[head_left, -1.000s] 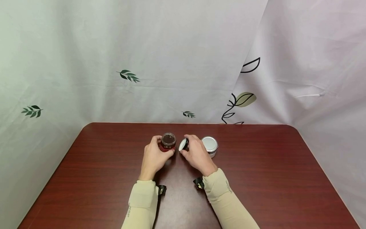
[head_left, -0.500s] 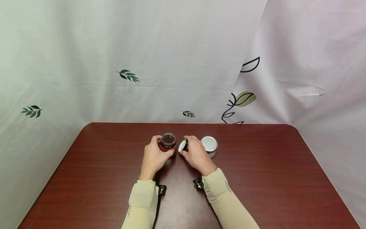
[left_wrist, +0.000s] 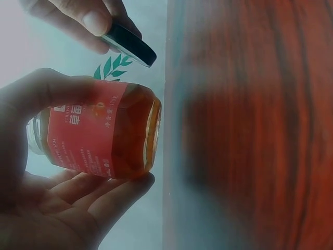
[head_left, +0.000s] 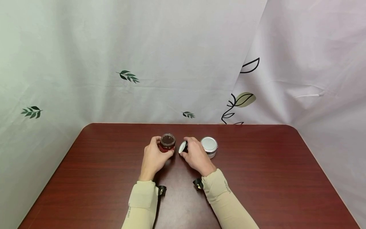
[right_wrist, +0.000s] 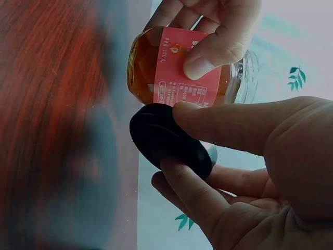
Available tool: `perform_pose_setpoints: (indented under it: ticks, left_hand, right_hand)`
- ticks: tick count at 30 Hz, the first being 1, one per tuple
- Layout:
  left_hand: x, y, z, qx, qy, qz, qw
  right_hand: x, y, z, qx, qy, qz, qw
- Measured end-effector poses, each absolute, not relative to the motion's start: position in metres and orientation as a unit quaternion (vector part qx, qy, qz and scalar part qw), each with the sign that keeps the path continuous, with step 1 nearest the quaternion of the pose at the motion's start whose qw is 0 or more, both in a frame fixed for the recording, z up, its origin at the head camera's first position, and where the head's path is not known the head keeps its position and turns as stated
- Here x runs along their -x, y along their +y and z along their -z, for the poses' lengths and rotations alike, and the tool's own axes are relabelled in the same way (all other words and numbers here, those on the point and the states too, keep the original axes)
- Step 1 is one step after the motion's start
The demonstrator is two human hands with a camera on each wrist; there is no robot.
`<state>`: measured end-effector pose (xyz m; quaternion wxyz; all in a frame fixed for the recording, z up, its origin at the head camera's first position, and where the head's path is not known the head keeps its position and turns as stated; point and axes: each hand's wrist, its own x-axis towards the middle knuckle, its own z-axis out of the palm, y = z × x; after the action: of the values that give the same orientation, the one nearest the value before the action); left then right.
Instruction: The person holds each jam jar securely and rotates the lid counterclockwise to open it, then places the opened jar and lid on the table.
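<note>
My left hand (head_left: 154, 156) grips a glass jam jar (left_wrist: 138, 133) with a pinkish-red label, thumb on one side and fingers round the other. The jar's mouth is uncovered in the head view, and dark amber-red jam shows inside. Just to its right, my right hand (head_left: 196, 156) pinches a black lid (right_wrist: 164, 135) between thumb and fingers. The lid is tilted, its white inner face turned toward the jar, and stays apart from the jar's mouth. Close behind the right hand stands a round container (head_left: 209, 144) with a silvery-white top, partly hidden by that hand.
Both hands are near the back of a reddish-brown wooden table (head_left: 257, 178) with rounded far corners. A pale curtain (head_left: 171, 47) printed with leaves hangs behind the table and along its sides.
Almost nothing differs. The right hand and the lid have shifted very slightly, while the left hand keeps its grip on the jar.
</note>
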<state>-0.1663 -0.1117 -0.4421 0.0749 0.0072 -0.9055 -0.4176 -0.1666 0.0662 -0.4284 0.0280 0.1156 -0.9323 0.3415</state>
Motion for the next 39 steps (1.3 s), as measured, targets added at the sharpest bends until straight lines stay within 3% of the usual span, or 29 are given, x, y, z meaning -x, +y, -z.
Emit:
perform_pose_setpoints:
  ticks: [39]
  left_hand:
    - [0.1664,-0.1130,0.4433,-0.012,-0.905,0.423,0.050]
  right_hand:
    - [0.1677,0.0664,0.4344,-0.116,-0.936,-0.333,0.002]
